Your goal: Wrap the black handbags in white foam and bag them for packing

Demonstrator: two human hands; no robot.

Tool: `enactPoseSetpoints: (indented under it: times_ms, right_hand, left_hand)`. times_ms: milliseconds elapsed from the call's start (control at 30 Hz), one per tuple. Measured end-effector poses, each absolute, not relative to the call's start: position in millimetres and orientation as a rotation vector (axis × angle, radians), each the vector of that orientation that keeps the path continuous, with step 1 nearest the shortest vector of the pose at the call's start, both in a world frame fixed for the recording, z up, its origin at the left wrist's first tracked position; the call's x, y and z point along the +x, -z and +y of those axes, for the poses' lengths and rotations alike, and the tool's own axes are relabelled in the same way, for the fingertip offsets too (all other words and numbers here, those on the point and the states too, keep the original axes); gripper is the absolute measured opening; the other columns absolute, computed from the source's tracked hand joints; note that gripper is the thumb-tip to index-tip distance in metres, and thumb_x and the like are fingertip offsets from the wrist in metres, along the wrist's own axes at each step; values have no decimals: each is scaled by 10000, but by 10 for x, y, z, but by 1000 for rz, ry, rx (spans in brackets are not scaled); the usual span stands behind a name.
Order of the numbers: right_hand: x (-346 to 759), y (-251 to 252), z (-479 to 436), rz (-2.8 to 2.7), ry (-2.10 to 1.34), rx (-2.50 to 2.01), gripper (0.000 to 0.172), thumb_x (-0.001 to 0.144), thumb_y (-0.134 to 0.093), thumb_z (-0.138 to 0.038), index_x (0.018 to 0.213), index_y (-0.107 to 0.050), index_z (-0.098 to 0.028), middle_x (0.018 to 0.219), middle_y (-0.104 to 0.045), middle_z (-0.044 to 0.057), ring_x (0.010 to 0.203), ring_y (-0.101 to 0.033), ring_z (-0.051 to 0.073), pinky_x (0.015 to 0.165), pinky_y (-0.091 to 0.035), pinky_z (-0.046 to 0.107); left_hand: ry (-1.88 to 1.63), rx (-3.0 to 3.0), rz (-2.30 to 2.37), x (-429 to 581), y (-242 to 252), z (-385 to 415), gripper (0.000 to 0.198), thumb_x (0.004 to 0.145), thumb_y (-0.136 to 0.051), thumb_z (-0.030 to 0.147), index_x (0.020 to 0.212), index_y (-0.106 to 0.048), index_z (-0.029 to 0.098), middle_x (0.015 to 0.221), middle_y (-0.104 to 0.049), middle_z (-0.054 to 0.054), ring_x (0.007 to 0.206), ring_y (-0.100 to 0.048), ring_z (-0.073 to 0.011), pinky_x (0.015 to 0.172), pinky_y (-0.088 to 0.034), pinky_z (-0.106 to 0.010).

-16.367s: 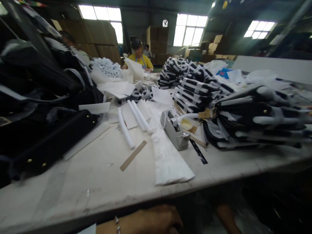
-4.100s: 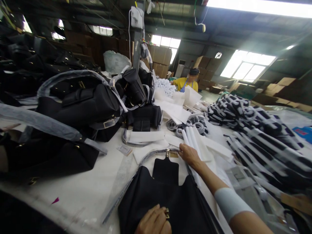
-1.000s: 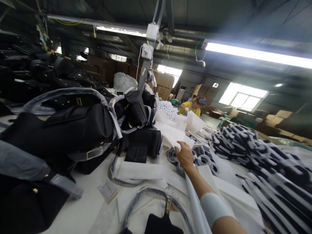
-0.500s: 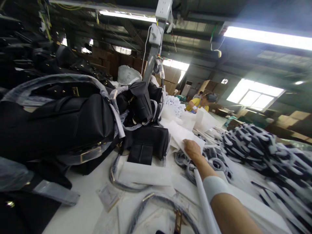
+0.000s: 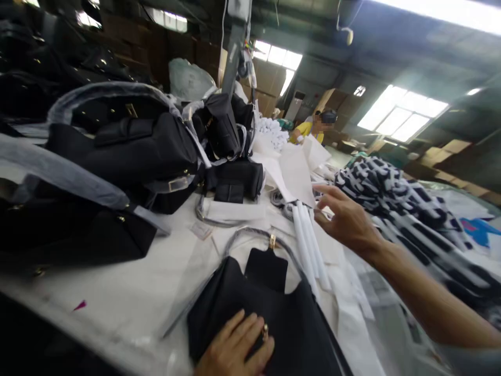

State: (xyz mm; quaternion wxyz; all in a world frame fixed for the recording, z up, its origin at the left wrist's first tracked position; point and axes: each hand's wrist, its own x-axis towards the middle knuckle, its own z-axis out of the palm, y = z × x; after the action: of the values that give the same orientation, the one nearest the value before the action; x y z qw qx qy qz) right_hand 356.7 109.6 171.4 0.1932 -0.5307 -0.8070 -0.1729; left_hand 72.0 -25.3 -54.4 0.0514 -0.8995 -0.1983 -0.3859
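My left hand (image 5: 237,347) lies with its fingers stretched over the front of a black handbag (image 5: 274,313), beside a small gold clasp. The bag's flap (image 5: 266,269) is turned up, and a wrapped handle (image 5: 250,230) arches behind it. Farther right, my right hand (image 5: 346,219) is in the air with fingers apart and nothing visible between them. Its fingertips are close to the edge of a white paper sheet (image 5: 295,169); whether they touch it, I cannot tell. Below these fingers lie several white rolls (image 5: 307,240).
More black handbags (image 5: 125,149) with wrapped handles crowd the left side of the white table (image 5: 156,292). A pile of black and white strips (image 5: 395,193) covers the right. At the back stand a metal post (image 5: 234,57) and a person in yellow (image 5: 303,129).
The view has tipped downward. My right hand has come away from the paper sheet and spread its fingers. My left hand has come into view on the near handbag.
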Motion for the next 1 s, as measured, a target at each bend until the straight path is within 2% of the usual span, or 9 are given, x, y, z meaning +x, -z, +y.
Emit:
enactPoseSetpoints:
  times_ms: [100,200,300,400,467,567,700,800,1000]
  right_hand:
    - [3159,-1411,148,-2457,247,-1436,128,854,-474,-107,831,-559,-201,1335,-606,133,1072,-675,198,870,-568,304]
    - [2773,-914,-541,-2556,103,-1509,277,814,-414,-18,971,-591,-162,1305,-634,155,1170,-638,230,901,-577,315]
    - [2554,-476,-855,-2624,143,-1582,456,808,-417,26,1191,-589,-153,1274,-668,121,1129,-664,241,868,-599,322]
    - [2476,-256,-961,-2647,309,-1661,584,816,-457,21,1354,-532,-191,1319,-647,104,1111,-670,277,841,-613,366]
    - [2439,-197,-999,-2617,423,-1758,599,808,-474,19,1363,-545,-196,1339,-634,106,1094,-673,295,822,-618,375]
    - [2337,-133,-1031,-2551,570,-1860,580,798,-479,13,1334,-586,-179,1330,-639,118,1076,-677,322,812,-620,404]
    - [2192,-21,-1010,-2449,659,-1792,509,813,-468,-19,1288,-618,-122,1301,-650,162,1123,-655,332,893,-594,450]
    - [2198,35,-978,-2411,607,-1643,491,823,-452,-15,1280,-613,-98,1315,-642,163,1178,-631,289,970,-565,404]
    - [2360,24,-1011,-2389,487,-1482,590,837,-342,21,1390,-513,-93,1413,-563,157,1305,-533,248,1034,-526,400]
  left_hand:
    - [1203,-2891,-726,737,481,-290,354,961,-566,352,1274,-589,189,1213,-674,-85,1165,-620,-217,1039,-508,-417]
    - [1252,-2939,-764,732,411,-338,334,932,-620,298,1242,-593,177,1139,-689,-86,1093,-651,-208,1027,-511,-410]
    - [1203,-2958,-798,693,410,-397,266,920,-634,277,1169,-621,183,1050,-712,-77,957,-691,-207,877,-571,-354]
    - [1133,-2952,-818,626,432,-470,156,945,-584,235,1079,-648,186,892,-724,-44,786,-696,-195,723,-570,-309]
    - [1139,-2904,-821,577,426,-518,163,967,-541,226,1080,-652,187,883,-720,-40,800,-690,-210,751,-561,-345]
    - [1172,-2826,-808,516,396,-566,269,1011,-434,204,1200,-625,182,999,-712,-67,908,-673,-224,850,-536,-392]
    - [1225,-2819,-753,468,379,-576,386,1051,-281,220,1188,-637,160,997,-699,-86,904,-657,-203,857,-538,-373]
    - [1236,-2865,-734,443,369,-562,393,1054,-278,222,1142,-655,156,965,-700,-81,888,-662,-190,851,-554,-353]
    - [1265,-2870,-620,382,355,-533,350,1034,-343,148,1276,-595,129,1148,-696,-120,1102,-644,-201,983,-537,-370]
